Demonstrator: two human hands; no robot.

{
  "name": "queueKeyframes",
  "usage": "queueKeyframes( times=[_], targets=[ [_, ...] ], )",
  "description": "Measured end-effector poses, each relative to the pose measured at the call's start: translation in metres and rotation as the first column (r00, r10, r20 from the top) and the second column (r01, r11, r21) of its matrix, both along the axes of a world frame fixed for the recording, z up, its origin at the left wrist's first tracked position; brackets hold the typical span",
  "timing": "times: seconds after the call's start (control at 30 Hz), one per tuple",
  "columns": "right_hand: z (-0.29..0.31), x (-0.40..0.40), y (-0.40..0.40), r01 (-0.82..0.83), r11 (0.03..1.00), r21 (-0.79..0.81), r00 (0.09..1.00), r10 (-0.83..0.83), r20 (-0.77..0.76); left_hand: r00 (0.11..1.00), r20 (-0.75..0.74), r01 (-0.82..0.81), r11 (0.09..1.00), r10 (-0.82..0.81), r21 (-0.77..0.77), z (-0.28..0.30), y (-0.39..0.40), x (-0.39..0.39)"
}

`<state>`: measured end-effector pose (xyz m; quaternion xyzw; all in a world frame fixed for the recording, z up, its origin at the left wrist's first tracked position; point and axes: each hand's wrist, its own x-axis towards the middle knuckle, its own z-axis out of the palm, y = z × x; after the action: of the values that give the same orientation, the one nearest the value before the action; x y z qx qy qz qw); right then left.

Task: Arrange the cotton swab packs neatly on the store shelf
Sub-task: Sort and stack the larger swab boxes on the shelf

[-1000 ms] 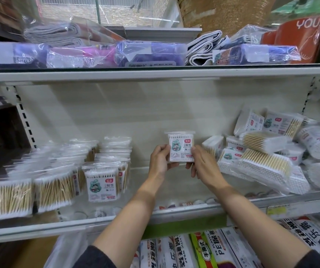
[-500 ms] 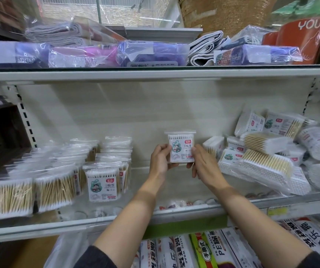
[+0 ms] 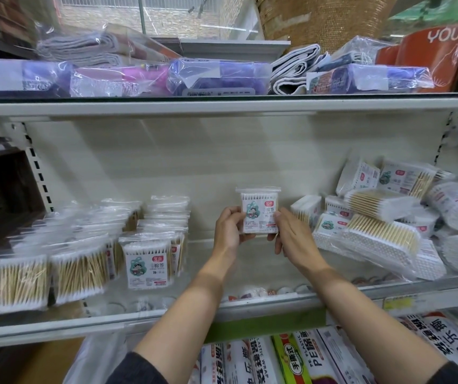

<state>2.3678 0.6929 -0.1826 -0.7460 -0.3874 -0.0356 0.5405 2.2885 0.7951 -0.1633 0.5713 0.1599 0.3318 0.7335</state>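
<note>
Here, your left hand [image 3: 229, 231] and right hand [image 3: 295, 239] pinched 1 upright cotton swab pack [image 3: 259, 210] by its sides; the tidy rows [image 3: 147, 261] lay leftward, nearer your left hand.

We see two bare forearms, each ending in a dark grey sleeve [image 3: 139, 368] pushed up near the elbow — hands without rings or gloves.

Head-height view, facing the shelf [image 3: 222, 311] closely
</note>
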Motion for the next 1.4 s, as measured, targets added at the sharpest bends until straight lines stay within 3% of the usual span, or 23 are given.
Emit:
queueKeyframes(
  times=[0.57,0.8,1.07,1.4],
  targets=[
    [-0.002,0.003,-0.001,0.036,0.999,0.009,0.996,-0.036,-0.082,0.999,-0.002,-0.036,0.996,0.036,-0.082,-0.004,0.001,0.004],
    [-0.002,0.004,0.0,0.018,1.0,0.011,1.0,-0.018,-0.002,0.998,0.003,-0.065,0.996,0.065,0.068,-0.008,0.005,0.005],
    [-0.003,0.007,0.001,0.05,0.999,-0.018,0.998,-0.05,-0.024,0.988,0.032,-0.155,0.963,0.152,0.221,-0.014,0.01,0.009],
    [0.004,-0.005,-0.003,-0.062,0.998,0.003,0.997,0.062,0.052,0.995,0.093,0.007,0.985,-0.024,0.174,-0.013,0.004,0.009]
  ],
)
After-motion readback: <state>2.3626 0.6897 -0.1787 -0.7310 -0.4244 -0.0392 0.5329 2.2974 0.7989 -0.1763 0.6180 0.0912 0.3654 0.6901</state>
